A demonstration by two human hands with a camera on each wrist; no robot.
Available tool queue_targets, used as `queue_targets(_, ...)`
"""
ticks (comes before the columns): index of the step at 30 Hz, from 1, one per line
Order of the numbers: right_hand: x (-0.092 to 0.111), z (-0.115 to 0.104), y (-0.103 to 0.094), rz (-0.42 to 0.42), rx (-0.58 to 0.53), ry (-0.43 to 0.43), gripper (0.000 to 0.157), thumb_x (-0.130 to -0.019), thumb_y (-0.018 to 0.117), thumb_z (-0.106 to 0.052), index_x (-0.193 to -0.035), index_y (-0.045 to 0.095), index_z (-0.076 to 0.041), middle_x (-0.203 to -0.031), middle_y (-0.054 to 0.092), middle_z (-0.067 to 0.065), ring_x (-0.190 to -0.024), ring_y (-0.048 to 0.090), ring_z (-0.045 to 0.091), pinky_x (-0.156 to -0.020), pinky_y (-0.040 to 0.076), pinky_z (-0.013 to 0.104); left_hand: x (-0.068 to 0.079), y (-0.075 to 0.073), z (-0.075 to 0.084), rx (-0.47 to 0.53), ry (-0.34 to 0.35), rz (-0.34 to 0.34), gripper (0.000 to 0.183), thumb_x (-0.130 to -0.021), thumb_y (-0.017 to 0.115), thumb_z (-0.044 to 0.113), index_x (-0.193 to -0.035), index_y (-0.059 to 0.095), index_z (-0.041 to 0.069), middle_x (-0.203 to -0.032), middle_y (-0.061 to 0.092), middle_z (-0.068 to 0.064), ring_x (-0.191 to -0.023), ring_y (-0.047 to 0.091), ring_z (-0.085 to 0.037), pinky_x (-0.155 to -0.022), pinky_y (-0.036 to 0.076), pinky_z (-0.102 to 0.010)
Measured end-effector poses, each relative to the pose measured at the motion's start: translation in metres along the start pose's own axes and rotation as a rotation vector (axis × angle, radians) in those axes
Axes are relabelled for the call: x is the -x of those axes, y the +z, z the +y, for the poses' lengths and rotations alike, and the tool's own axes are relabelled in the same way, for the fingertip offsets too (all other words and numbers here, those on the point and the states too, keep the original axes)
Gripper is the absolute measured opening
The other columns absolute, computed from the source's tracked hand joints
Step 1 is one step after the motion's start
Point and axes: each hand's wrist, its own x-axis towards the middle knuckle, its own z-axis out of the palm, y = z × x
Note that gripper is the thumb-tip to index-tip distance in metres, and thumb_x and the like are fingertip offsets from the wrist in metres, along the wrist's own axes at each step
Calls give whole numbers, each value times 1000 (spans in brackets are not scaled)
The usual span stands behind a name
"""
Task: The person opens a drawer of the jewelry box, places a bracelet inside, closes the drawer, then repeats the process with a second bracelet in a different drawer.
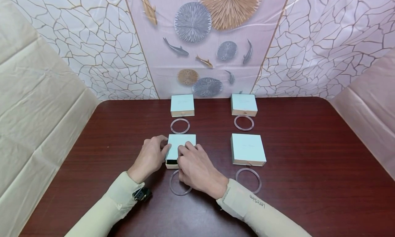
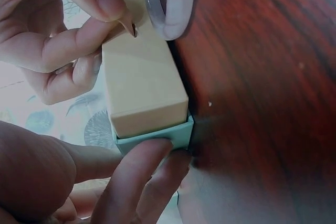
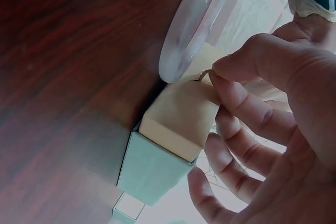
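A mint-green drawer box (image 1: 182,140) lies at the left of the middle, its cream drawer (image 2: 144,72) pulled partly out toward me, with a dark interior strip showing. My left hand (image 1: 150,156) holds the left side of the box's sleeve, thumb at the edge. My right hand (image 1: 197,166) pinches the small ribbon pull tab (image 3: 205,74) on the drawer front between thumb and index finger; its other fingers are bent beside the box. Just in front of the drawer lies a pale lilac bangle (image 1: 170,186), partly covered by the right hand in the head view.
To the right stands a closed mint box (image 1: 248,148) with a bangle (image 1: 260,182) before it. Farther back are a left box (image 1: 182,104) with its bangle (image 1: 171,126), and a right box (image 1: 243,103) with another bangle (image 1: 235,123). Patterned cloth (image 1: 111,52) hangs behind the table.
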Motion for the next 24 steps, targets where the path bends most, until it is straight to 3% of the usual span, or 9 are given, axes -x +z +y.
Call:
queue_targets(13,0,1,0,-1,1,-6,22,-73,76,-16,-57,63,-24,-90,60,-7,-86,49,17,-66,31,27,-1,0,-1,4,2,-17,25,-102,62,16,-119,70,0,-82,70,-6,-65,58,-15,-68,51,-32)
queue_targets(24,0,0,0,-3,-6,-1,23,-74,75,-15,-56,63,-23,-90,60,-7,-86,50,16,-66,31,27,-1,0,-2,15,6,-19,26,-101,63,16,-121,70,-1,-85,73,-7,-62,60,-12,-66,51,-30)
